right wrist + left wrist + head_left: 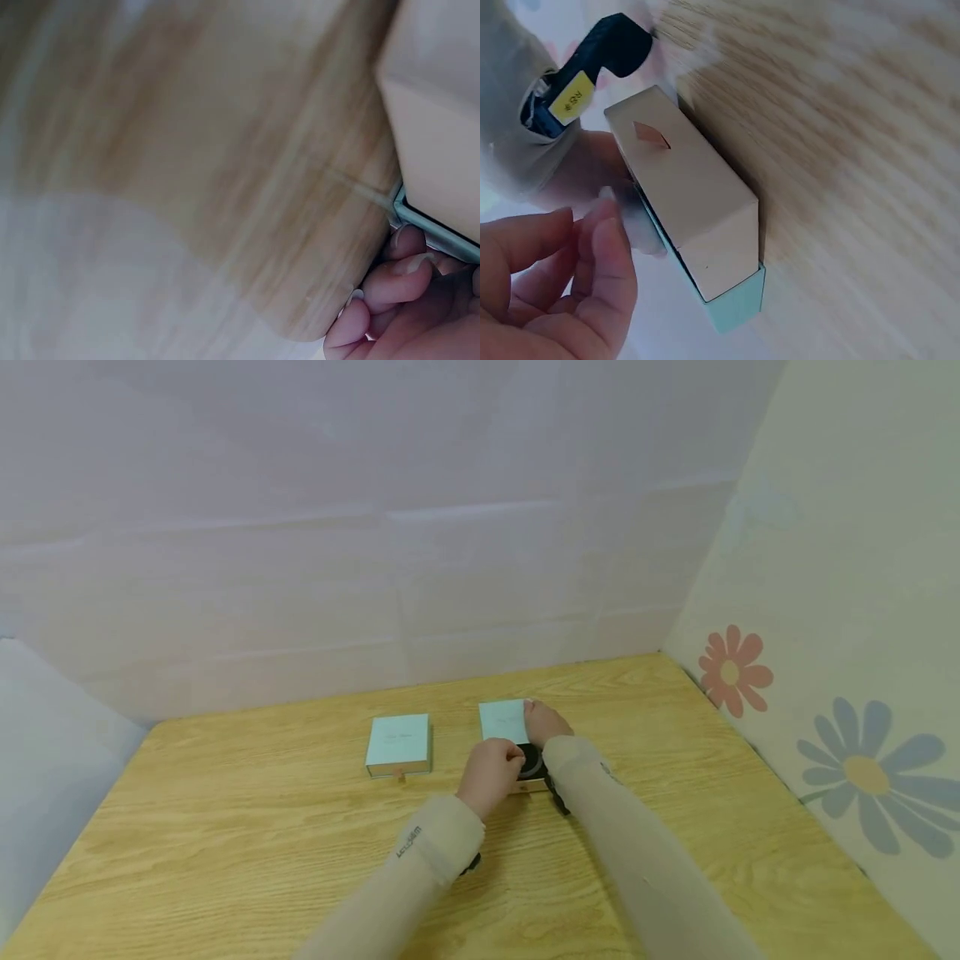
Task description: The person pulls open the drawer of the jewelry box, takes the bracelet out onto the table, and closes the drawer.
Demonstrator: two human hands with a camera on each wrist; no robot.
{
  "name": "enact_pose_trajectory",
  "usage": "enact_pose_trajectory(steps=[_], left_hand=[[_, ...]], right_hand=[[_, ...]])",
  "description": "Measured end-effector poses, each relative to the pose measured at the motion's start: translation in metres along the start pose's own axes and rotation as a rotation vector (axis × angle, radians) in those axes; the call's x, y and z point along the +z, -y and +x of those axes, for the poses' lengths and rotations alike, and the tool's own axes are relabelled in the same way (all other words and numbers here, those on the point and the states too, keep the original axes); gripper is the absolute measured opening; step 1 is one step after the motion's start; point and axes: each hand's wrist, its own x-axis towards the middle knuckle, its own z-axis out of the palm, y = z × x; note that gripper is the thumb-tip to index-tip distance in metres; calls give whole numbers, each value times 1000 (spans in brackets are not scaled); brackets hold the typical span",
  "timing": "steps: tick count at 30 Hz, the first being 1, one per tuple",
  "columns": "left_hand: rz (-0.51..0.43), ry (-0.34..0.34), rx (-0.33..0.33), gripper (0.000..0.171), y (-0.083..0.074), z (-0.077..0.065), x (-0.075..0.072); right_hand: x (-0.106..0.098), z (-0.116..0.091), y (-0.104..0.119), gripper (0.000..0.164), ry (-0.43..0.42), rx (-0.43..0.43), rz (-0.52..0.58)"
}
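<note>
A mint-green drawer box lies on the table with its beige drawer pulled partly out toward the person. Inside the drawer, on a black lining, shows a grey ring-shaped thing. My right hand grips the right side of the mint sleeve; its curled fingers lie at the sleeve's edge. Over the drawer's left side is my left hand, thumb and fingertips bent close together. Whether these fingertips pinch anything cannot be made out. In the left wrist view a small ribbon tab sticks out of the drawer front.
A second mint-green box, closed, with a small tab at its front, stands to the left on the wooden table. A pale wall rises behind, and a flower-patterned wall borders the right edge.
</note>
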Motion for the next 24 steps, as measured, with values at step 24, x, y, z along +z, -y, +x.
enact_pose_trajectory(steps=[24], left_hand=[[553, 171, 275, 10, 12, 25, 13]], right_hand=[[-2, 2, 1, 57, 14, 4, -18]])
